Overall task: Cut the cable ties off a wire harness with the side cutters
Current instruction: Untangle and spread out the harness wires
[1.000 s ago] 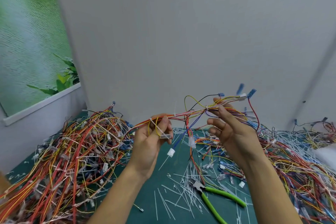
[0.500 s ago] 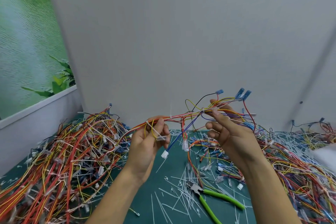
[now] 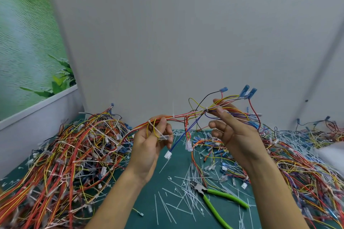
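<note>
Green-handled side cutters (image 3: 202,190) are laid on the bench (image 3: 178,163) below the right grip (image 3: 240,139); wire harness (image 3: 178,117) is pinched crosswise by it and the left grip (image 3: 149,147).

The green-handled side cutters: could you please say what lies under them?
White cut cable-tie strips lie under the green-handled side cutters, on the dark green mat; anything directly beneath the handles is covered.

No readable text, label, brand or number shows anywhere.
</note>
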{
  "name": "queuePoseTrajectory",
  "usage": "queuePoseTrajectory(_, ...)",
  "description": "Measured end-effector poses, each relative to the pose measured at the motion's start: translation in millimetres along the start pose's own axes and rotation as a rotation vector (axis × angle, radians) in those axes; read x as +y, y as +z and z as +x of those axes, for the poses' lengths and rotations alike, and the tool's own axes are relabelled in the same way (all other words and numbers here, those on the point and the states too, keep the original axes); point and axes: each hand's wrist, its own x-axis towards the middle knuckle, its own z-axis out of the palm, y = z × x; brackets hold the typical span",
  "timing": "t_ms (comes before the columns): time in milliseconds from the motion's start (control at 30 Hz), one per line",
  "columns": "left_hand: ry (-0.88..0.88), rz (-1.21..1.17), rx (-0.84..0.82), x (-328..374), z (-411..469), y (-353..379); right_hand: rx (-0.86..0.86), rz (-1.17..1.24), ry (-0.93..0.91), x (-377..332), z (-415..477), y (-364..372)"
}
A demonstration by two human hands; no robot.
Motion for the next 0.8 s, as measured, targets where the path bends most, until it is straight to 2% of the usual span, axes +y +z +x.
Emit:
queuePoseTrajectory(200, -0.006, -0.008, 0.004, 0.4, 0.0, -0.7, 0.080, 0.035, 0.076, -1.8, 3.0, 4.3)
queuePoseTrajectory(400, -0.017, -0.037, 0.004, 0.4, 1.3, -2.9, 0.169, 0.167, 0.054, -2.7, 1.1, 7.1)
queuePoseTrajectory(667, 0.019, -0.144, 0.042, 1.9, 4.4, -8.6, 0.136, 0.308, 0.084, -8.1, 1.3, 4.9)
queuePoseTrajectory(800, -0.008, -0.189, 0.080, 7.8, 7.0, -11.6, 0.048, 0.391, 0.120, -10.8, 0.4, 1.2)
